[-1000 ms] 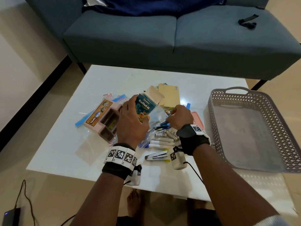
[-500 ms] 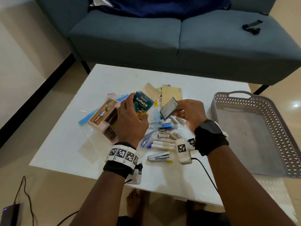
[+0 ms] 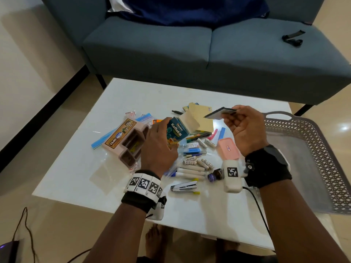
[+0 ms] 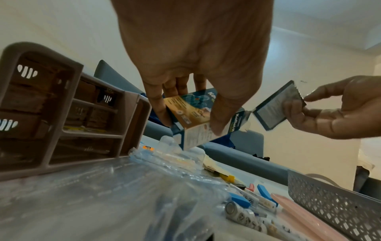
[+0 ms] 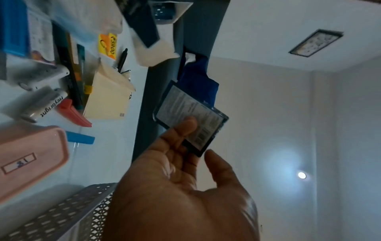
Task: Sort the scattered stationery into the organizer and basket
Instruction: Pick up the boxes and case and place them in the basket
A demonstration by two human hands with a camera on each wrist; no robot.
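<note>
My left hand (image 3: 157, 145) (image 4: 191, 91) grips a small blue and orange carton (image 3: 175, 132) (image 4: 198, 120) with its flap open, held just above the pile. My right hand (image 3: 245, 128) (image 5: 185, 146) is raised over the table and pinches a flat dark-edged grey card (image 3: 218, 112) (image 4: 276, 107) (image 5: 189, 120) between thumb and fingers. The brown organizer (image 3: 127, 143) (image 4: 62, 114) lies tipped on its side left of my left hand. The grey perforated basket (image 3: 321, 152) (image 4: 329, 202) (image 5: 62, 216) stands at the right of the table.
Batteries (image 3: 191, 162), white markers (image 3: 190, 171), a stapler (image 3: 184, 186), a small bottle (image 3: 214, 176), a pink case (image 3: 228, 149), yellow sticky notes (image 3: 203, 118) and clear plastic bags (image 4: 123, 195) litter the white table (image 3: 76, 168). A blue sofa (image 3: 190, 46) stands behind it.
My right hand drew the grey card out of the pile and lifted it up and to the right. The left hand kept hold of the carton.
</note>
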